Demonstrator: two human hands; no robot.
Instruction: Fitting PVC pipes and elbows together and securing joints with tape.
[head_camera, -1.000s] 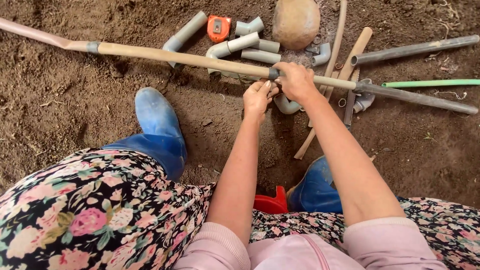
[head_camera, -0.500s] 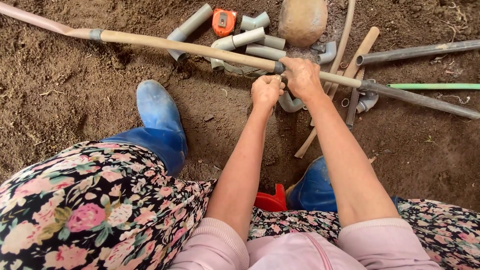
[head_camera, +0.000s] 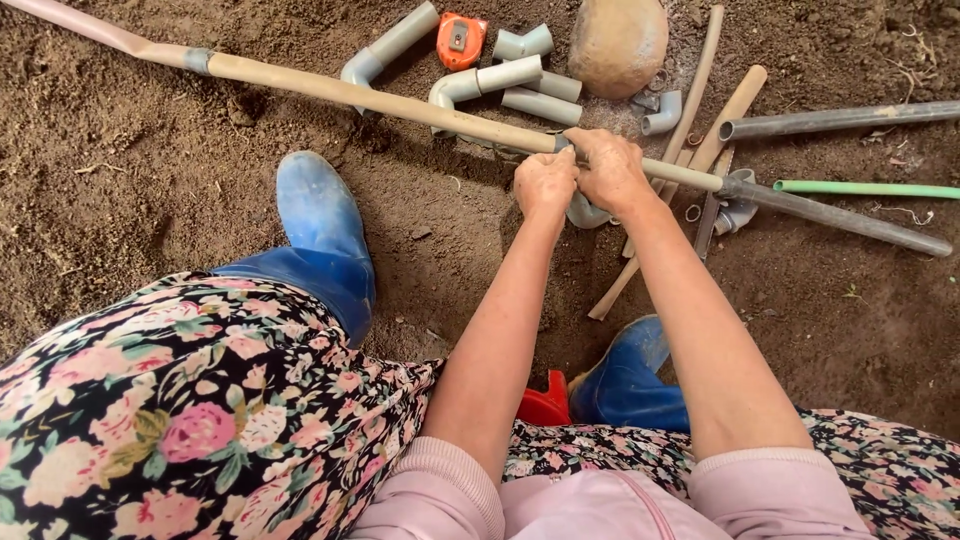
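Risk first: the long tan pipe (head_camera: 380, 100) runs far out to 10 o'clock with nothing under most of it that I can see. My guess is that the far end sags or swings and levers the pipe out of my grip. Loose soil (head_camera: 150, 200) underfoot, so a boot (head_camera: 320, 235) could slide if I lean in. Fittings litter the ground at 12 o'clock, so anything dropped may be hard to find.

Hands: my left hand (head_camera: 545, 185) is curled shut just under the pipe, knuckles up, against a grey elbow fitting (head_camera: 585, 212) that pokes out below it. I can't tell what the fingers actually clamp. My right hand (head_camera: 612, 168) is closed over the top of the pipe, touching the left hand. The grip point sits centre frame, slightly toward 1 o'clock.

Around it:
- grey pipe (head_camera: 840, 215) continues the line out to 3 o'clock
- grey bends (head_camera: 490, 80), orange tape measure (head_camera: 460, 40) and a rounded stone (head_camera: 618, 40) at 12
- wooden stick (head_camera: 690, 170) crossing under the pipe
- green rod (head_camera: 865, 188) at 3
- red object (head_camera: 545, 405) between my legs, partly hidden
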